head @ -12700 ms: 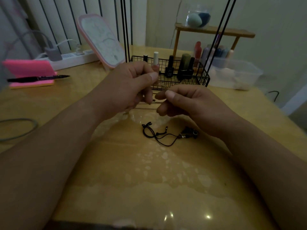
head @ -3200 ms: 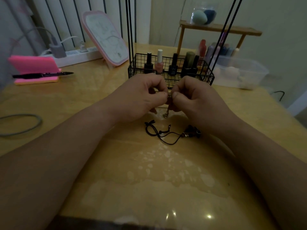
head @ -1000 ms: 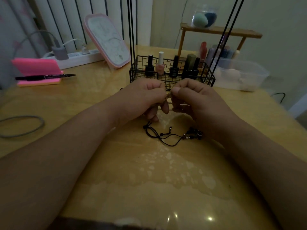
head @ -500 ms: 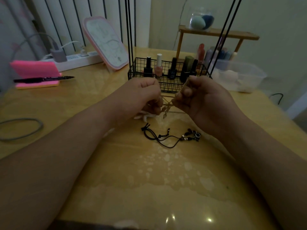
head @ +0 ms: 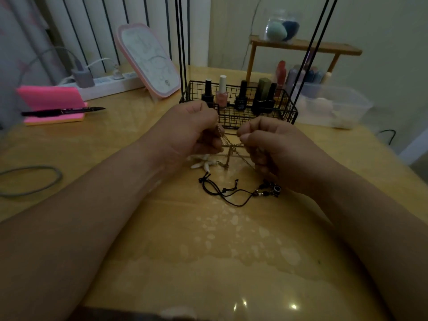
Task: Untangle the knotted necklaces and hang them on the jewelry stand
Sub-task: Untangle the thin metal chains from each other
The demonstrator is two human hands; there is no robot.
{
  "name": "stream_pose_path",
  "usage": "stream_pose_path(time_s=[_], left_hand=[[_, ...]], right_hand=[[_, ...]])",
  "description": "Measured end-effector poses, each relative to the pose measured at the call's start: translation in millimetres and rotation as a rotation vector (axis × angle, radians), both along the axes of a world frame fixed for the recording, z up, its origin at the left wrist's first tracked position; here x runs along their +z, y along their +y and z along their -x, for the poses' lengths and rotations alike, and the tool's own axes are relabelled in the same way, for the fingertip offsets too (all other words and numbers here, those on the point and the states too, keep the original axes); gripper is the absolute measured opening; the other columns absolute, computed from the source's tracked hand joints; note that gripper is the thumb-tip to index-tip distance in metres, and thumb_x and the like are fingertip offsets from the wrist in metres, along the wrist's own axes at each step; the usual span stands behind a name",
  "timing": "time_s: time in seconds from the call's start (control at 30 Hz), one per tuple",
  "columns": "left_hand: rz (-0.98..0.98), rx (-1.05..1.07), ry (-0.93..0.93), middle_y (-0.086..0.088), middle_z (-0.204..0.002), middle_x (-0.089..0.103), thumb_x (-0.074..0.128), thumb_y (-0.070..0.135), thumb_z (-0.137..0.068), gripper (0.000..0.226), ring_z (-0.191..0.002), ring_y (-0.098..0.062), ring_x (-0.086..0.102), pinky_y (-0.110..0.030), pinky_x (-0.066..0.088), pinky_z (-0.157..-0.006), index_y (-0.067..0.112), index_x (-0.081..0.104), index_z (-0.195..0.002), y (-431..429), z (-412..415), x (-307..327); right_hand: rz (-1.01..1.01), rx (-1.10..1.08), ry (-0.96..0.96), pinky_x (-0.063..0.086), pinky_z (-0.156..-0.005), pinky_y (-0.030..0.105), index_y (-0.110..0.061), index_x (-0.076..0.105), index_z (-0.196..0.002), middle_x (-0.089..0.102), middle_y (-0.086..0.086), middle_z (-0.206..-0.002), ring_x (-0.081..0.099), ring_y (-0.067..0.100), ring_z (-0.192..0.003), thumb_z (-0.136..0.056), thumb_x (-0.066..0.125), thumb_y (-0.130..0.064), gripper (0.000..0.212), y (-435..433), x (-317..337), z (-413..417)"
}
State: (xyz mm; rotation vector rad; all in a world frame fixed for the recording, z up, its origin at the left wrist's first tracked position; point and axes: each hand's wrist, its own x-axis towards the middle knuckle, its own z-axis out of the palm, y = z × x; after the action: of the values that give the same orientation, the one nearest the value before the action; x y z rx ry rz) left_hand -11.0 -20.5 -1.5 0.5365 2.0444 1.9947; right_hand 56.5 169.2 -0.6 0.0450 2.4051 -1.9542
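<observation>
The wooden tabletop carries everything. At its far side stands a black wire basket with thin upright rods. I judge this to be the jewelry stand, but its top is out of view. In front of it, the left hand and the right hand are held a little above the tabletop. Their fingers are curled, and each hand pinches the thin gold chain. The chain is stretched between them, its long axis running left to right. The black cord necklace lies flat, nearer to the person, with its beaded end just beside the right wrist. The knot hangs in the middle, about equally near to both hands, so it probably needs a pull to both sides. Loose strands fall toward a white starfish pendant under the left hand.
</observation>
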Motion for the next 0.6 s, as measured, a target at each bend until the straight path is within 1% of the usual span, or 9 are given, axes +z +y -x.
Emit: stream_pose_path(time_s=[0.1,0.2,0.27,0.37,0.43,0.53,0.6], left_hand=[[0.120,0.080,0.133,-0.010,-0.080,0.072,0.059,0.006,-0.097,0.017,-0.067,-0.022,0.070,-0.034,0.062,-0.064,0.012,0.054,-0.082,-1.4,-1.4,1.1],[0.122,0.141,0.176,-0.014,-0.082,0.072,0.060,0.005,-0.097,0.009,-0.066,-0.024,0.072,-0.040,0.064,-0.067,0.008,0.056,-0.090,-2.0,-0.7,2.9],[0.096,0.160,0.161,-0.012,-0.076,0.069,0.059,0.005,-0.097,0.005,-0.066,-0.024,0.072,-0.040,0.065,-0.067,0.007,0.056,-0.093,-1.7,-0.8,3.6],[0.024,0.126,0.085,-0.006,-0.067,0.066,0.055,0.006,-0.100,0.009,-0.067,-0.024,0.071,-0.038,0.063,-0.068,0.009,0.052,-0.092,-1.3,-1.0,3.3],[-0.035,0.097,0.031,-0.002,-0.065,0.064,0.053,0.005,-0.100,0.012,-0.068,-0.022,0.069,-0.038,0.062,-0.069,0.011,0.051,-0.091,-2.0,-0.1,3.4],[-0.090,0.025,-0.006,-0.004,-0.072,0.063,0.053,0.003,-0.101,0.009,-0.071,-0.022,0.066,-0.036,0.059,-0.070,0.011,0.055,-0.097,-3.3,1.8,3.5],[-0.079,-0.014,0.005,-0.004,-0.078,0.063,0.055,0.004,-0.102,0.009,-0.070,-0.021,0.063,-0.036,0.058,-0.071,0.012,0.059,-0.104,-3.5,2.0,3.6]], right_hand=[[-0.151,0.008,0.035,0.041,-0.050,0.029,-0.016,0.067,-0.108,0.057,0.001,-0.075,0.047,0.012,-0.056,-0.101,0.061,-0.012,0.010,2.5,0.7,-0.8],[-0.353,0.040,0.056,0.047,-0.062,0.034,-0.026,0.069,-0.107,0.065,-0.001,-0.082,0.056,0.014,-0.064,-0.098,0.068,-0.021,0.010,4.0,-1.3,-0.9],[-0.436,0.077,0.065,0.050,-0.066,0.034,-0.032,0.070,-0.107,0.066,-0.006,-0.079,0.059,0.012,-0.067,-0.096,0.072,-0.028,0.012,4.4,-2.9,-0.7],[-0.496,0.101,0.080,0.052,-0.064,0.031,-0.036,0.071,-0.110,0.066,-0.006,-0.079,0.059,0.008,-0.064,-0.095,0.074,-0.032,0.016,3.1,-2.7,-0.6],[-0.535,0.115,0.097,0.050,-0.060,0.027,-0.037,0.072,-0.111,0.067,-0.008,-0.079,0.058,0.004,-0.062,-0.094,0.074,-0.038,0.018,1.2,-2.1,-1.4],[-0.611,0.114,0.143,0.042,-0.061,0.020,-0.039,0.075,-0.109,0.066,-0.010,-0.081,0.056,-0.002,-0.063,-0.094,0.071,-0.046,0.017,-1.4,-2.3,-2.8],[-0.644,0.112,0.152,0.039,-0.057,0.015,-0.040,0.075,-0.108,0.065,-0.011,-0.082,0.055,-0.004,-0.063,-0.095,0.070,-0.047,0.016,-2.0,-2.1,-3.6]])
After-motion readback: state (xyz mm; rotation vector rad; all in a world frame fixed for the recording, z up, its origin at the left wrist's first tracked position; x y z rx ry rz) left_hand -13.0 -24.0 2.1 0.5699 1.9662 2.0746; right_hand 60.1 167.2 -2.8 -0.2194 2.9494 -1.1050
